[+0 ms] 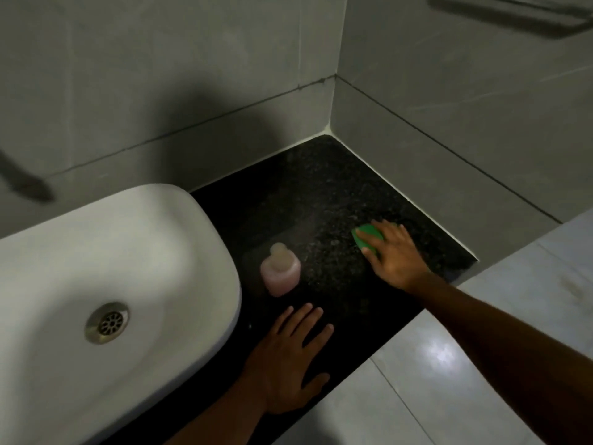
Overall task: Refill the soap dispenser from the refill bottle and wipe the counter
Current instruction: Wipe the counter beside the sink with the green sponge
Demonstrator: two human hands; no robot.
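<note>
A small pink soap bottle point(281, 273) with a pale rounded top stands upright on the black speckled counter point(321, 194), just right of the sink. My right hand point(393, 256) lies flat over a green sponge point(365, 238) and presses it onto the counter, to the right of the bottle. Only the sponge's left part shows from under my fingers. My left hand point(290, 361) rests palm down on the counter near its front edge, fingers spread, holding nothing. No second bottle is in view.
A white basin point(205, 239) with a metal drain point(107, 322) fills the left side. Grey tiled walls point(433, 117) close the counter at the back and right. Pale floor tiles point(433, 364) lie beyond the counter's front edge.
</note>
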